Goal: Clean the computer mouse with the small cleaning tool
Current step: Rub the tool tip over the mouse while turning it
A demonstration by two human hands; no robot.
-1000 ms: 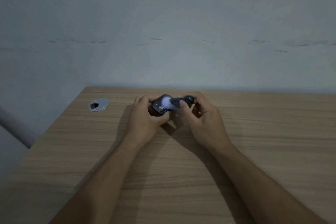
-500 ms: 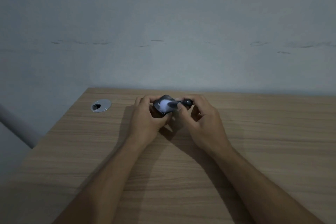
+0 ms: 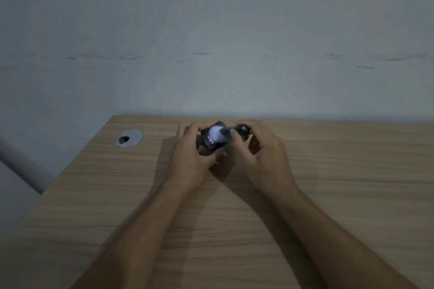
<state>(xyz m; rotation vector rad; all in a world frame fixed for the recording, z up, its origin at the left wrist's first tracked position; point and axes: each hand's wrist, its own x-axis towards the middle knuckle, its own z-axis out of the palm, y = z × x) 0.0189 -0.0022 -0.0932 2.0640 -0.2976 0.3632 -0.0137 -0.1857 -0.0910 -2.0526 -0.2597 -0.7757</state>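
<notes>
My left hand [image 3: 191, 159] grips a black computer mouse [image 3: 209, 141] with white lettering, held tilted just above the wooden desk [image 3: 352, 171] near its far edge. My right hand [image 3: 263, 157] pinches a small dark cleaning tool [image 3: 237, 130] with a round knob at its outer end. The tool's pale brush tip [image 3: 217, 135] rests against the mouse's surface, blurred. Fingers hide most of the mouse's underside and the tool's shaft.
A round silver cable grommet [image 3: 129, 138] is set into the desk at the far left. A plain grey wall [image 3: 211, 42] stands directly behind the desk's far edge. The desk's left edge drops off near the grommet.
The brush tip has shifted across the mouse's surface, and the mouse has tilted a little in my left hand. Both hands stay in the same place.
</notes>
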